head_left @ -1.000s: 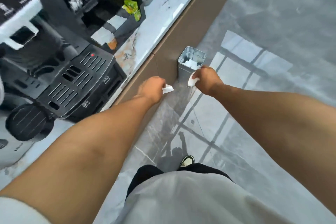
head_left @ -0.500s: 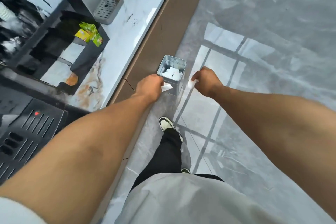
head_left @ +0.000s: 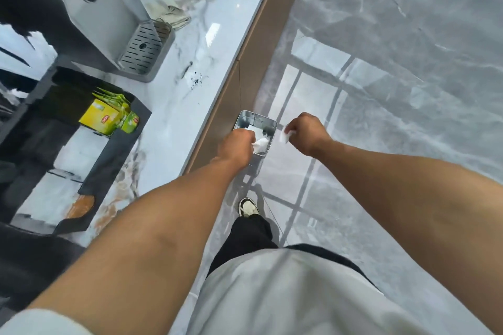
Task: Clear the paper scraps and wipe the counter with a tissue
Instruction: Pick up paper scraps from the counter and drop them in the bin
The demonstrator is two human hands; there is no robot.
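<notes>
View has swung along the counter point(head_left: 190, 106) since a second ago: coffee machine gone from frame, drip tray point(head_left: 144, 49) and sink corner now in; person has stepped up to the bin point(head_left: 268, 124), which sat further ahead before and is now right under the hands; counter still carries a patch of dark specks point(head_left: 196, 79), so I'd judge wiping not yet done; bin stands on the floor against the cabinet front, white paper already inside; left hand point(head_left: 236, 145) was short of the rim, now over the opening, closed on a white paper scrap point(head_left: 260, 143); right hand point(head_left: 304, 133) closed on a second scrap point(head_left: 285, 136), just beside the bin, outside the rim; looks like drop is imminent, left first.
</notes>
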